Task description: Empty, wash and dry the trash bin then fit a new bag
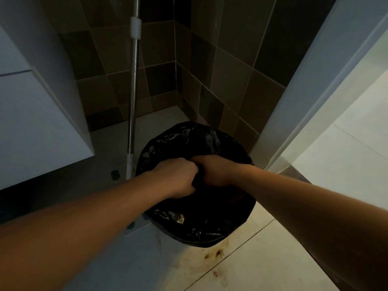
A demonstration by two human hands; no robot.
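Together, left hand (178, 177) and right hand (216, 171) grip black bag (189, 141), mop pole (133, 91) beside

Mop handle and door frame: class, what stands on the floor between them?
In the head view, the black bin bag over its bin stands between mop handle and door frame, both hands gripping it.

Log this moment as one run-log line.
stage: gathering bag | left hand: grips black bag | right hand: grips bag | mop pole: behind bin
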